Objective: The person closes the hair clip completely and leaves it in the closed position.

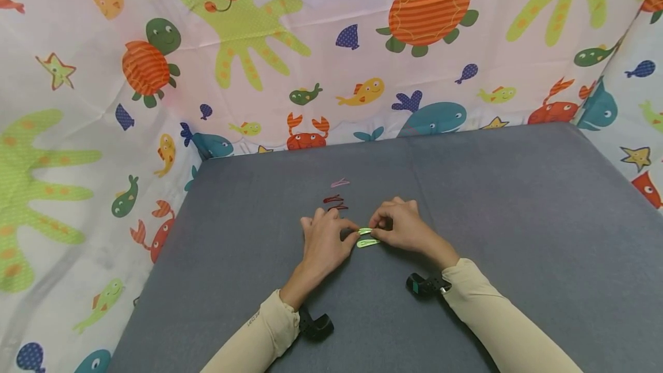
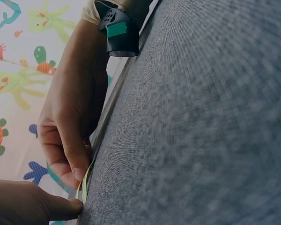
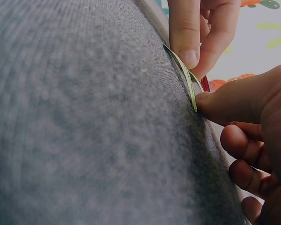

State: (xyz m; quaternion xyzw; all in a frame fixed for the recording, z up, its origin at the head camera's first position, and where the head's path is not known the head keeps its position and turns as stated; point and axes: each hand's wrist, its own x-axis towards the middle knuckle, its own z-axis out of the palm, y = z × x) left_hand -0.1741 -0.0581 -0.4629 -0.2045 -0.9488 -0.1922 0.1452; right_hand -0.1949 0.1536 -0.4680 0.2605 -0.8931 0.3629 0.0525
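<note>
Close together in the head view lie two yellow-green snap hair clips, one in front of the other. My left hand (image 1: 325,240) pinches the left end of the farther hair clip (image 1: 365,231) between thumb and index finger. At that clip's right end, the thumb and fingertips of my right hand (image 1: 406,228) hold it from the other side. The nearer hair clip (image 1: 368,243) rests flat on the grey surface just below both thumbs. In the right wrist view a clip (image 3: 186,75) appears edge-on between the two hands, low against the cloth.
Beyond my left hand lie two dark red hair clips (image 1: 334,198), with a pink hair clip (image 1: 340,182) farther back. Grey cloth covers the table (image 1: 518,217). A curtain (image 1: 342,68) printed with sea animals hangs behind and at the sides. Each wrist carries a black camera (image 1: 317,327).
</note>
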